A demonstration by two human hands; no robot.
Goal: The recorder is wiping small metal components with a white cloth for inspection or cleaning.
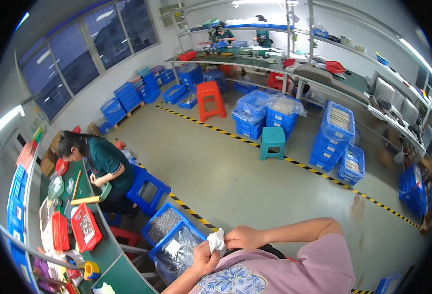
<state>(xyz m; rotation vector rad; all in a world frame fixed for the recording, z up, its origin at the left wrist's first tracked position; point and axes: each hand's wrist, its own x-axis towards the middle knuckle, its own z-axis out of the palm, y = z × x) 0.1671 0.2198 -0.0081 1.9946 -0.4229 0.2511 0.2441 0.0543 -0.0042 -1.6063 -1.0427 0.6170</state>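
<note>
In front of my body, close to my pink shirt, both hands are closed on a small crumpled white cloth (216, 240). My left hand (204, 258) pinches its lower left side. From the right, my right hand (243, 238) grips its edge with curled fingers. Whether the cloth is a glove or a rag cannot be told, as it is bunched up. Just left of my hands stand a blue bin (189, 232) lined with clear plastic and a blue bin of small grey parts (165, 225).
A co-worker (103, 164) sits at the green bench (109, 255) on the left, near a red basket (85, 227). Behind are a blue stool (148, 186), a red stool (209, 100), a teal stool (273, 142) and stacked blue crates (329, 134). Striped tape (226, 132) crosses the floor.
</note>
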